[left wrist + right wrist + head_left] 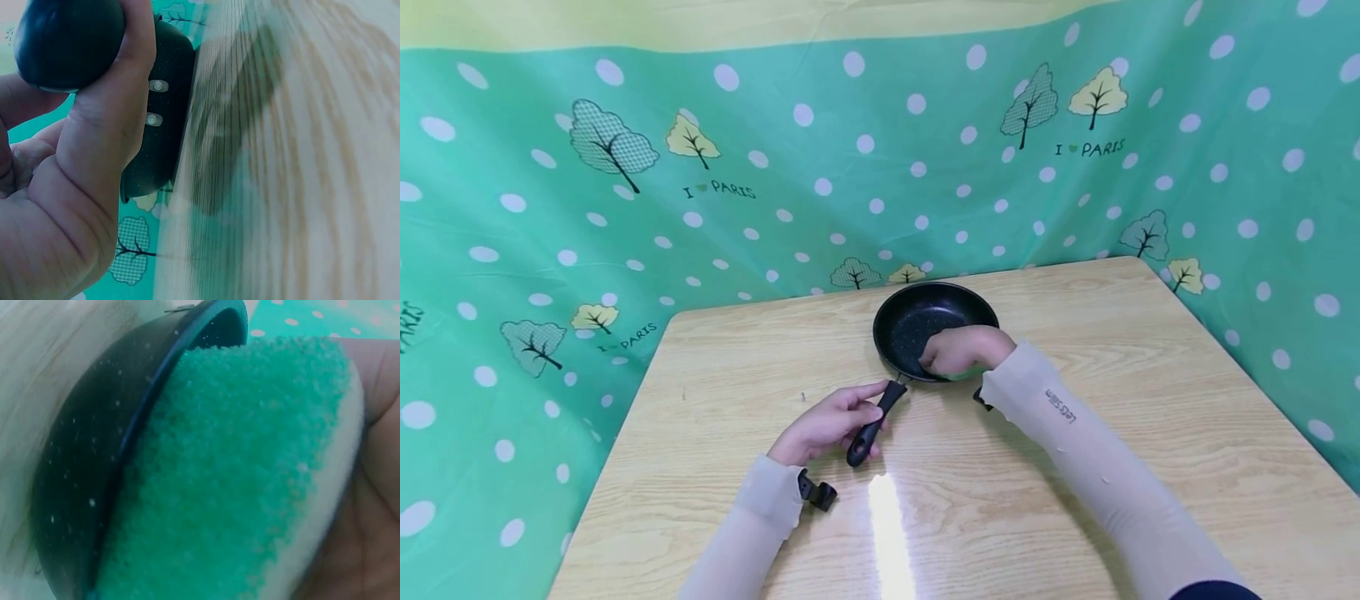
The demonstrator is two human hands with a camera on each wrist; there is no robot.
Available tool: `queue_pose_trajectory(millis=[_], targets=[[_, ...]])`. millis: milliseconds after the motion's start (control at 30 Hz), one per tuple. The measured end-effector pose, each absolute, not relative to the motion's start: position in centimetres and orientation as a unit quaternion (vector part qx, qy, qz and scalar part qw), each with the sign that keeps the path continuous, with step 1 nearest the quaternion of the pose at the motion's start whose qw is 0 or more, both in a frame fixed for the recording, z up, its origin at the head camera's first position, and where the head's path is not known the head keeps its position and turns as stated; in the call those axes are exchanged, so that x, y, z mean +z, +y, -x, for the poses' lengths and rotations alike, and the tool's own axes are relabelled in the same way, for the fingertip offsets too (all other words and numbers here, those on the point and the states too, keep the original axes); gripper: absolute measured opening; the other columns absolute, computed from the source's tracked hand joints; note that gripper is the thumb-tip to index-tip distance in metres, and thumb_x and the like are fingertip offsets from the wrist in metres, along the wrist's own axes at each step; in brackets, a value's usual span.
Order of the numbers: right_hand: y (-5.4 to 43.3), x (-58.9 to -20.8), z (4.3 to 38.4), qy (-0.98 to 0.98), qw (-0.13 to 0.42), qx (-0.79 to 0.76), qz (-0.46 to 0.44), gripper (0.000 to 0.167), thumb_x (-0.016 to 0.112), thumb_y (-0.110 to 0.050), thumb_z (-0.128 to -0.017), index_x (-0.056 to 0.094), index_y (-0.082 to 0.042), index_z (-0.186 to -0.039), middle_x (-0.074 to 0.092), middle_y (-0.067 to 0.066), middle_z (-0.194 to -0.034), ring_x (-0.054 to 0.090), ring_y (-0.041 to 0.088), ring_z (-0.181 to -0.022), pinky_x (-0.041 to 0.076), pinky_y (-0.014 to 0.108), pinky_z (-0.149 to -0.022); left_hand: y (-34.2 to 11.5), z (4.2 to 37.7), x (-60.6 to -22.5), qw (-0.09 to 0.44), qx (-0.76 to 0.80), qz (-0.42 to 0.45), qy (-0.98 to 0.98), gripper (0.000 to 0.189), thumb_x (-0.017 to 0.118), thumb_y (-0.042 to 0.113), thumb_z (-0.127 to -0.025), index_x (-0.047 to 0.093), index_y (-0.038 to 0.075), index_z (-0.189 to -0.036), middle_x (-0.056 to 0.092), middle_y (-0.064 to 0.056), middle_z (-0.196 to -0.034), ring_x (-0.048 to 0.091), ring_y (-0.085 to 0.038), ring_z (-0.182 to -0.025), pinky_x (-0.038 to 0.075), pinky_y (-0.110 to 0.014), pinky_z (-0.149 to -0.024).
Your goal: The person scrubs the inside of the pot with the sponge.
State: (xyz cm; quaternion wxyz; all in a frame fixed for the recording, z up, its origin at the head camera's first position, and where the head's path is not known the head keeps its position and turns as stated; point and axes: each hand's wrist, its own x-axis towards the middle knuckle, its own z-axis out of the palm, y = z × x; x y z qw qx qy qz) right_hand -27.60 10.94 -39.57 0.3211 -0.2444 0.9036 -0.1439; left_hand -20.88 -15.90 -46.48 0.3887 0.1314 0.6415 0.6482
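Note:
A black frying pan with pale specks sits on the wooden table, its handle pointing toward the person. My left hand grips that handle, thumb on top and fingers underneath. In the left wrist view the handle's rounded end is close to the camera, and two rivets show on the pan's outer wall. Over the near side of the pan, my right hand holds a scrubbing sponge, green and coarse on one face, with a white layer behind. The sponge lies against the pan's rim, mostly hidden by the hand from above.
The light wood table runs back to a green dotted curtain printed with trees. A bright light reflection lies on the near tabletop. Black wrist straps sit over the pale sleeves.

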Motion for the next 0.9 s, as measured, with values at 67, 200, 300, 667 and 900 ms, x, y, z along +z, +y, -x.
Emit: queue_pose_trajectory(millis=[67,200,300,667,900], targets=[[10.8,-39.7,27.6,0.902,0.316,-0.147,0.255,0.045,0.047,-0.012,-0.107,0.061,-0.006,-0.149,0.054,0.012,-0.156,0.041,0.031,-0.151,0.035,0.046,-0.124,-15.9,20.9,-46.4,0.389,0.649,-0.13,0.641,0.062,0.048,0.012,-0.113,0.022,0.01,-0.169,0.063,-0.023,-0.12,0.073,-0.021,-0.073,0.063,-0.034,-0.068],[10.4,-40.0,27.8,0.899,0.308,-0.157,0.268,0.045,0.046,-0.015,-0.11,0.056,-0.007,-0.153,0.05,0.011,-0.159,0.039,0.029,-0.152,0.033,0.045,-0.125,-15.9,21.0,-46.3,0.39,0.648,-0.129,0.641,0.062,0.048,0.012,-0.113,0.022,0.01,-0.169,0.062,-0.023,-0.119,0.073,-0.021,-0.073,0.063,-0.034,-0.068],[10.1,-40.3,27.9,0.9,0.301,-0.159,0.274,0.046,0.045,-0.016,-0.111,0.053,-0.01,-0.156,0.048,0.009,-0.161,0.035,0.03,-0.154,0.03,0.046,-0.126,-15.9,21.0,-46.3,0.391,0.648,-0.128,0.642,0.062,0.048,0.012,-0.113,0.022,0.01,-0.169,0.062,-0.023,-0.12,0.073,-0.021,-0.073,0.063,-0.034,-0.068],[9.6,-41.6,28.5,0.913,0.273,-0.154,0.261,0.048,0.043,-0.018,-0.112,0.047,-0.016,-0.16,0.042,0.007,-0.166,0.019,0.041,-0.158,0.017,0.055,-0.129,-15.9,20.9,-46.3,0.395,0.647,-0.132,0.639,0.063,0.049,0.011,-0.112,0.022,0.009,-0.169,0.063,-0.022,-0.119,0.073,-0.021,-0.073,0.063,-0.033,-0.067],[9.2,-43.1,28.9,0.927,0.254,-0.156,0.23,0.057,0.049,-0.012,-0.109,0.04,-0.022,-0.164,0.028,0.01,-0.172,0.01,0.041,-0.16,0.016,0.063,-0.127,-15.8,20.9,-46.2,0.395,0.646,-0.132,0.64,0.063,0.049,0.012,-0.112,0.023,0.011,-0.169,0.062,-0.023,-0.119,0.073,-0.021,-0.073,0.063,-0.034,-0.068]])
